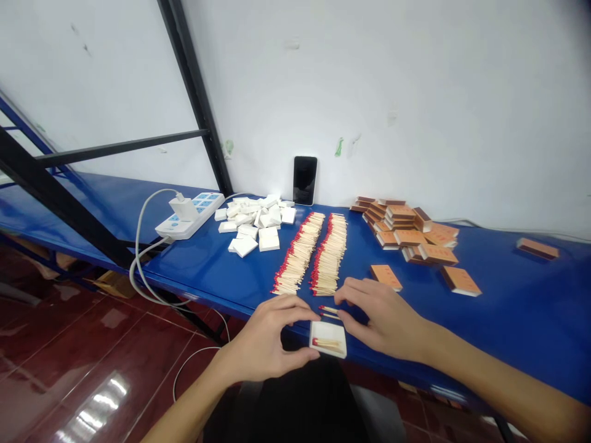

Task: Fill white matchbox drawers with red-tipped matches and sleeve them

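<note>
Between the thumb and fingers of my left hand (pixel 277 338) is a small white matchbox tray (pixel 340 332), held at the table's front edge. A few red-headed matches (pixel 327 343) lie inside along its near side. Just behind the tray, my right hand (pixel 378 317) pinches a few matches (pixel 329 310) by their plain ends, heads pointing left. Beyond the hands lie two long rows of loose matches, a left row (pixel 300 252) and a right row (pixel 331 252), their red heads toward the left.
White matchbox trays (pixel 258 215) are heaped at back left, beside a power strip (pixel 189 215) with a plugged-in charger and cable. A phone (pixel 305 179) leans on the wall. Orange-brown matchboxes (pixel 401 224) are piled at right, with several scattered nearby. A black shelf post (pixel 196 92) rises at left.
</note>
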Available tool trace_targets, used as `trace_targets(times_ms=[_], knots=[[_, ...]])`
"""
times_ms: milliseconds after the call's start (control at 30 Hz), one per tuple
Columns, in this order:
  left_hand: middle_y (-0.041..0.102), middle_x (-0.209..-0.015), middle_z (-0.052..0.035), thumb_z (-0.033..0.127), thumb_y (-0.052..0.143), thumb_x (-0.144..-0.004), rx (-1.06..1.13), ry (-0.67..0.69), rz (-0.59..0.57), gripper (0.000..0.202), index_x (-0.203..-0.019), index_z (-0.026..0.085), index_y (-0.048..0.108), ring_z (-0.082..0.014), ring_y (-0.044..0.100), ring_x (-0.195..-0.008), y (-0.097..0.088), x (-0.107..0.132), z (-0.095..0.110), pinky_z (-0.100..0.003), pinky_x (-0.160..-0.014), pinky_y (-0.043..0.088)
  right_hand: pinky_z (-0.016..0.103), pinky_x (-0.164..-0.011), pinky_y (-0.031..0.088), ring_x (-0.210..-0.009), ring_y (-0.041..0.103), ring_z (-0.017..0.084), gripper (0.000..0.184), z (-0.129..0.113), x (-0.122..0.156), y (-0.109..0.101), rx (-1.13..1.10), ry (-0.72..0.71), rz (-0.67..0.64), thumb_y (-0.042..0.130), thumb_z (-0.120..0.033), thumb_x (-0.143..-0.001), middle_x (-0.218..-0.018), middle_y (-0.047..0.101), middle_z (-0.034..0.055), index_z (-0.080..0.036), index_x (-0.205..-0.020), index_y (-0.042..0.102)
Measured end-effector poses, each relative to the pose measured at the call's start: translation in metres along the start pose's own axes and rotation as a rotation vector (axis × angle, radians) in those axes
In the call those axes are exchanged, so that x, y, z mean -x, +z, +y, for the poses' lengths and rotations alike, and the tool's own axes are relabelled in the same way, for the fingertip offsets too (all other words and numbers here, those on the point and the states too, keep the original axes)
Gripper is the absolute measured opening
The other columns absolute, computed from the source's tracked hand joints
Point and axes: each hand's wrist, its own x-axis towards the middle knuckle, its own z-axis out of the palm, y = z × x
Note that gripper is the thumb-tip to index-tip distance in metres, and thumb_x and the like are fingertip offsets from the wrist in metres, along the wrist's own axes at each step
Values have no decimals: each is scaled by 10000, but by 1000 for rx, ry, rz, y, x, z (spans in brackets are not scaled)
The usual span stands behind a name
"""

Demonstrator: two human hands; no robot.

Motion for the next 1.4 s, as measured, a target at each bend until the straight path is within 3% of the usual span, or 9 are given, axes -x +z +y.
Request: trace_targets(times_ms=[267, 600, 1133, 1400], knots=[[690, -1071, -26, 254, 818, -755, 33, -9, -31, 352, -1092, 225, 720, -189, 645, -978, -3, -1, 2, -287, -904, 484, 308, -678, 355, -754, 556, 188, 85, 1, 0, 1, 36, 60, -85, 547, -261, -960, -863, 607, 21, -196, -935, 596], [692, -1090, -11, 246, 819, -755, 23, -8, -30, 361, -1096, 241, 700, -185, 640, -996, -2, 0, 0, -283, -921, 473, 292, -671, 378, -734, 570, 170, 84, 4, -2, 2, -23, 81, -118, 528, -171, -944, -831, 602, 4, -202, -884, 579], [700, -1116, 3, 187, 818, -754, 13, -3, -22, 389, -1106, 259, 668, -182, 641, -1010, -3, 1, 0, -271, -920, 466, 310, -698, 385, -785, 590, 189, 103, 8, 0, 7, 67, 18, -52, 508, -183, -973, -874, 619, 17, -203, -925, 596], [701, -1109, -22, 209, 801, -771, 18, -6, -37, 360, -1105, 250, 673, -201, 642, -990, -3, 0, 0, -293, -898, 480, 295, -683, 410, -772, 594, 177, 91, 8, -3, 4, 23, 39, -92, 513, -161, -964, -868, 608, 8, -208, -916, 574]])
